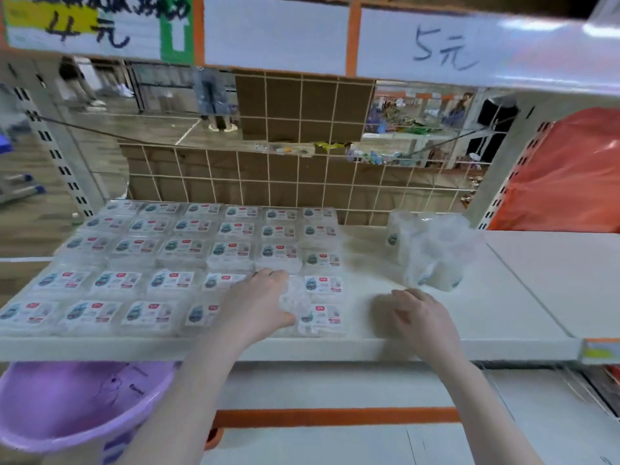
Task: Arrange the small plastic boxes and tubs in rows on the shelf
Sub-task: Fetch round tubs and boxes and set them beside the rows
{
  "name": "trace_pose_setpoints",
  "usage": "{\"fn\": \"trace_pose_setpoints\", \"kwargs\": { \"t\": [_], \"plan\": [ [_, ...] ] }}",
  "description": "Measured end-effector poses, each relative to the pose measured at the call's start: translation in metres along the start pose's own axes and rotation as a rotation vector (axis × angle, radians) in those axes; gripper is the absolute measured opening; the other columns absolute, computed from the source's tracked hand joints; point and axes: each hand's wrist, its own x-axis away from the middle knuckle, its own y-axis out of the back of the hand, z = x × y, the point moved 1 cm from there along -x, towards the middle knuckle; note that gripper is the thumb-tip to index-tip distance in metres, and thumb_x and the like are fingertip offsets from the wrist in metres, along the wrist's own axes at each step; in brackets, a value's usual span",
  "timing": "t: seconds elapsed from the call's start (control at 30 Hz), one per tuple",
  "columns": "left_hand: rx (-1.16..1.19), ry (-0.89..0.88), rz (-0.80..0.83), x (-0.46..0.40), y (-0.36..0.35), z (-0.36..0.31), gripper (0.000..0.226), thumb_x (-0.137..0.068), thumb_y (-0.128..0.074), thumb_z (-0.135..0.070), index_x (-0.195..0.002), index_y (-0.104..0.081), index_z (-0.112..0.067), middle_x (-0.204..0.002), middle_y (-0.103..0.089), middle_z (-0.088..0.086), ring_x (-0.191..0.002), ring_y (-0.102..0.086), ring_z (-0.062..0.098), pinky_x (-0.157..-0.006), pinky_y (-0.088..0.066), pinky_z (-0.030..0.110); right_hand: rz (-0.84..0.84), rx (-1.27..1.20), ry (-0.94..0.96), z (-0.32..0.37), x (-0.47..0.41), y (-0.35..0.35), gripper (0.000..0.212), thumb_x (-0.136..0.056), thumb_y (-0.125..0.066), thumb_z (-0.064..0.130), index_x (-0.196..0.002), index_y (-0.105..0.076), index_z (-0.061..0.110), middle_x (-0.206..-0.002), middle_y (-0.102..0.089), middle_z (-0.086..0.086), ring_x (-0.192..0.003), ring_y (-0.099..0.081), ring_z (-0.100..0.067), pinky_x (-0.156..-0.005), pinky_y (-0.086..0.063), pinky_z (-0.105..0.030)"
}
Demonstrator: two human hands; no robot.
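— Clear plastic boxes sit in rows on the shelf; bagged tubs stand right.
— Hands?
— Left hand grips one box; right hand rests loosely curled, holding nothing; purple basin below.

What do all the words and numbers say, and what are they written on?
"4元": handwritten on the white price sign at top left; the line above it is too blurred to read.
"5元": handwritten on the white price sign at top right.
Labels on the small plastic boxes: too small and blurred to read.
Print on the purple tub: unreadable.
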Motion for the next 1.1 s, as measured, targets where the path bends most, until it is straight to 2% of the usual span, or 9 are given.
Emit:
{"fn": "trace_pose_setpoints", "kwargs": {
  "t": [0.17,0.43,0.63,0.7,0.8,0.9,1.03,1.1],
  "plan": [
    [0.014,0.048,0.022,-0.010,-0.011,-0.041,0.071,-0.080,-0.064,-0.043,-0.141,-0.034,-0.026,-0.139,-0.043,-0.002,-0.125,-0.043,0.019,-0.093,-0.039,0.033,0.092,0.010,0.122,-0.031,-0.006,-0.001,0.035,-0.085,-0.062,0.014,-0.119,-0.062,0.008,-0.118,-0.062,-0.010,-0.107,-0.055,-0.031,-0.090,-0.042,-0.036],
    [0.032,0.030,0.102,-0.015,-0.022,-0.067,0.073,-0.080,-0.067,-0.040,-0.144,-0.033,-0.027,-0.147,-0.040,-0.004,-0.132,-0.039,0.016,-0.103,-0.036,0.030,0.089,-0.047,0.206,-0.042,-0.011,-0.005,0.032,-0.088,-0.057,0.021,-0.118,-0.061,0.012,-0.117,-0.059,-0.005,-0.110,-0.050,-0.027,-0.090,-0.039,-0.031],
    [0.061,-0.028,0.143,-0.021,-0.016,-0.059,0.069,-0.078,-0.072,-0.041,-0.139,-0.045,-0.024,-0.144,-0.040,-0.007,-0.129,-0.040,0.012,-0.107,-0.032,0.025,0.050,-0.134,0.192,-0.043,-0.007,-0.005,0.027,-0.086,-0.060,0.017,-0.110,-0.065,0.009,-0.110,-0.061,-0.007,-0.103,-0.052,-0.029,-0.088,-0.043,-0.035],
    [0.074,-0.044,0.153,-0.025,-0.011,-0.058,0.058,-0.079,-0.071,-0.042,-0.131,-0.054,-0.023,-0.137,-0.047,-0.007,-0.123,-0.045,0.012,-0.104,-0.035,0.026,0.040,-0.140,0.193,-0.043,-0.007,-0.004,0.026,-0.085,-0.060,0.017,-0.110,-0.066,0.009,-0.109,-0.062,-0.006,-0.102,-0.053,-0.028,-0.087,-0.044,-0.034],
    [0.120,-0.060,0.153,-0.034,-0.003,-0.055,0.027,-0.081,-0.067,-0.039,-0.106,-0.065,-0.027,-0.117,-0.062,-0.005,-0.107,-0.056,0.012,-0.095,-0.044,0.032,0.027,-0.146,0.183,-0.044,-0.007,-0.004,0.026,-0.086,-0.061,0.017,-0.110,-0.066,0.010,-0.109,-0.062,-0.006,-0.103,-0.053,-0.028,-0.087,-0.044,-0.034],
    [0.253,-0.044,0.167,-0.040,0.006,-0.052,0.034,-0.084,-0.067,-0.035,-0.117,-0.064,-0.030,-0.112,-0.062,-0.019,-0.101,-0.058,0.000,-0.091,-0.048,0.024,0.023,-0.143,0.173,-0.043,-0.006,-0.005,0.027,-0.086,-0.060,0.018,-0.111,-0.066,0.011,-0.110,-0.062,-0.004,-0.104,-0.053,-0.025,-0.088,-0.043,-0.032],
    [0.321,-0.063,0.172,-0.054,0.015,-0.047,0.034,-0.087,-0.064,-0.032,-0.121,-0.061,-0.029,-0.105,-0.060,-0.024,-0.091,-0.054,-0.014,-0.073,-0.043,0.006,0.015,-0.150,0.171,-0.042,-0.006,-0.005,0.027,-0.084,-0.061,0.016,-0.110,-0.067,0.012,-0.109,-0.062,-0.003,-0.103,-0.053,-0.025,-0.087,-0.044,-0.032],
    [0.329,-0.063,0.196,-0.060,0.017,-0.047,0.035,-0.088,-0.062,-0.033,-0.123,-0.059,-0.030,-0.106,-0.060,-0.023,-0.091,-0.054,-0.013,-0.071,-0.042,0.005,0.007,-0.153,0.166,-0.041,-0.006,-0.005,0.026,-0.083,-0.061,0.015,-0.109,-0.067,0.012,-0.107,-0.062,-0.003,-0.102,-0.054,-0.026,-0.085,-0.045,-0.032]
  ]
}}
